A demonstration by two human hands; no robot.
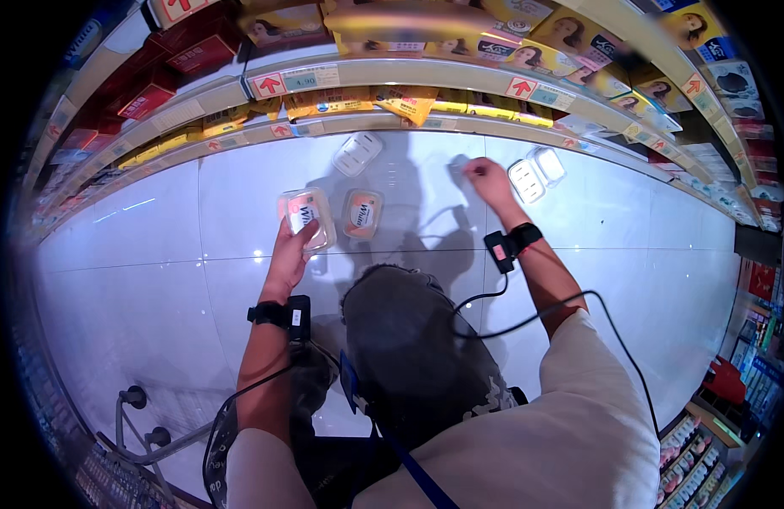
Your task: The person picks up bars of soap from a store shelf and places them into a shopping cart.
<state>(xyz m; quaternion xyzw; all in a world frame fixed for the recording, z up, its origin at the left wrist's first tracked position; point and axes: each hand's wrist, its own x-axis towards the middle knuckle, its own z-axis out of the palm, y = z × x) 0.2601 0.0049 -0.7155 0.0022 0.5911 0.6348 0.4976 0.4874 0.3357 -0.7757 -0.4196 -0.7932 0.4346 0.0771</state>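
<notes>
My left hand [296, 251] grips a clear plastic soap dish [309, 219], the thumb over its front; a boxed bar with pink and white packaging shows in it or behind it. Just right of it, another pink soap package in a clear dish [363, 214] lies on the floor. My right hand [486, 175] is raised over the floor, fingers curled; whether it holds anything small is not clear. Beside it to the right rest a white slotted tray [526, 181] and a clear container part [550, 165]. Another slotted clear dish [357, 154] lies near the shelf.
Store shelves [392, 73] with boxed and bagged goods curve across the front, above the white tiled floor [392, 191]. A cart's metal frame with wheels [137, 396] stands at the lower left. Black cables [595, 296] run from my wrist devices. My knee [408, 318] is in the centre.
</notes>
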